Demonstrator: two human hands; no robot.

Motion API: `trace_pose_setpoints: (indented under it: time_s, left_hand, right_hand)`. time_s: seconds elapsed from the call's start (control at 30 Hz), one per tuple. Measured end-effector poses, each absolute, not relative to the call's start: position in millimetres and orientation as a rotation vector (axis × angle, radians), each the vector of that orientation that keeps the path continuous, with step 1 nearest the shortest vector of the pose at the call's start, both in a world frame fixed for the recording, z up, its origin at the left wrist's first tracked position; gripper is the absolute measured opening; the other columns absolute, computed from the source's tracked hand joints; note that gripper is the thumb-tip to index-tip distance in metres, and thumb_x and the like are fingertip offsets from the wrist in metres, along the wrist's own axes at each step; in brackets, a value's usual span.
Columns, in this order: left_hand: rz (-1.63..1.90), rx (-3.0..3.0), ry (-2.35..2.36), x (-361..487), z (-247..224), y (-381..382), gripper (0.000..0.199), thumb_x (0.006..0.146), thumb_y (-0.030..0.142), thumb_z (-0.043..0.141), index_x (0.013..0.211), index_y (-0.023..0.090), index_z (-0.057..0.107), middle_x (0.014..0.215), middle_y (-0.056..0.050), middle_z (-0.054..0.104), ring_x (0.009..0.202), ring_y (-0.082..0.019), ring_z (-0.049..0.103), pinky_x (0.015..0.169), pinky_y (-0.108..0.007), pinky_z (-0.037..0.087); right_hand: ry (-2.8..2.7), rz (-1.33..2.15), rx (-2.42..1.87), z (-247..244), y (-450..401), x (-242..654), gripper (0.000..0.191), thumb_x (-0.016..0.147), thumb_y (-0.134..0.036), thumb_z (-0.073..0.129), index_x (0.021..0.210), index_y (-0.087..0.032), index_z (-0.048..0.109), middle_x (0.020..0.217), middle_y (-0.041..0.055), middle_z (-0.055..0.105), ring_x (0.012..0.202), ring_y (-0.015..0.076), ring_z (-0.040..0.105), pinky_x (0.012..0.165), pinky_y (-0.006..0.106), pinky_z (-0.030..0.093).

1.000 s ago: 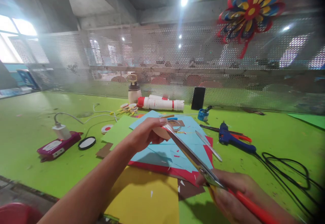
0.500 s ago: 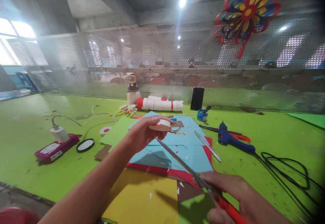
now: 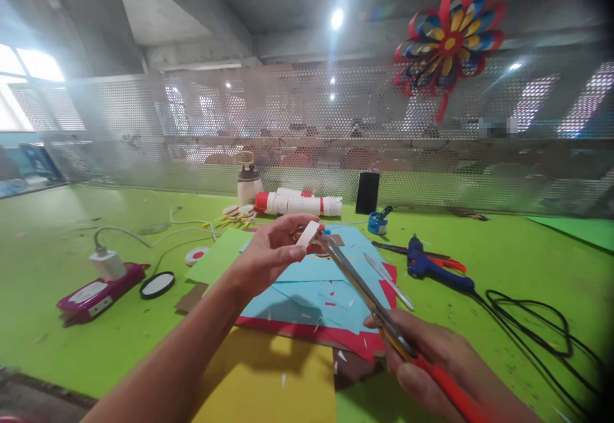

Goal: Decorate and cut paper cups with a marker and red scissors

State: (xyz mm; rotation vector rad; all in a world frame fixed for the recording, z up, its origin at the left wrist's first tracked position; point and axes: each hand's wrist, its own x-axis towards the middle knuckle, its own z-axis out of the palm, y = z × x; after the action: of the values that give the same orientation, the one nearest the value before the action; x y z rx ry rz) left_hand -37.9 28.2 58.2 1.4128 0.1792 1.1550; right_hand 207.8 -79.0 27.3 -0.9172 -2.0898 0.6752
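Note:
My left hand (image 3: 266,256) is closed on a small white paper ring (image 3: 307,234), its pale edge facing me between thumb and fingers. A bit of red shows at its far side. In my right hand (image 3: 425,349) are red-handled scissors (image 3: 367,298), slanting up to the left. Their tips come close to the paper ring; whether they touch it I cannot tell. Below both hands lie light blue sheets (image 3: 330,308) on red paper (image 3: 307,328), scattered with small white and red scraps. A yellow sheet (image 3: 268,378) lies nearer to me.
A blue glue gun (image 3: 432,266) with a coiled black cord lies right, and a silver pen-like tool (image 3: 388,280) nearer the sheets. Behind stand a blue jar (image 3: 377,223), a black phone-like slab (image 3: 367,192) and a white-red paper tube (image 3: 300,204). Left is a purple power strip (image 3: 100,292).
My left hand has turned the paper ring more upright. The scissors have risen, bringing their tips from below my left hand to beside the ring. The view has shifted slightly.

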Motion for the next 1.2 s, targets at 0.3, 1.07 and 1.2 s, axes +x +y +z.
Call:
trace_pose_setpoints:
  time_s: [0.3, 1.07, 1.2]
  left_hand:
    - [1.2, 1.45, 0.243, -37.0, 64.0, 23.0, 0.05, 0.063, 0.02, 0.085, 0.11, 0.022, 0.071, 0.1, -0.003, 0.07, 0.091, -0.016, 0.064, 0.081, -0.025, 0.052]
    - [1.471, 1.761, 0.657, -18.1, 54.8, 16.9, 0.051, 0.07, 0.02, 0.078, 0.116, 0.02, 0.056, 0.113, -0.006, 0.062, 0.096, -0.017, 0.065, 0.091, -0.035, 0.056]
    - [1.495, 1.787, 0.721, -15.3, 50.4, 15.2, 0.055, 0.072, 0.02, 0.074, 0.123, 0.02, 0.052, 0.114, -0.007, 0.059, 0.089, -0.016, 0.066, 0.083, -0.035, 0.059]
  right_hand:
    - [-2.009, 0.773, -0.986, 26.7, -85.4, 200.6, 0.033, 0.091, -0.046, 0.053, 0.108, -0.021, 0.067, 0.083, 0.0042, 0.069, 0.073, 0.0197, 0.066, 0.062, 0.024, 0.051]
    - [-2.083, -0.296, -1.258, 16.8, -83.8, 208.5, 0.038, 0.092, -0.042, 0.056, 0.119, -0.015, 0.057, 0.097, 0.0114, 0.071, 0.085, 0.0239, 0.071, 0.07, 0.033, 0.059]
    - [-2.11, -0.452, -1.267, 15.4, -81.9, 205.4, 0.038, 0.095, -0.045, 0.05, 0.116, -0.014, 0.058, 0.089, 0.0123, 0.07, 0.075, 0.0252, 0.07, 0.062, 0.036, 0.06]
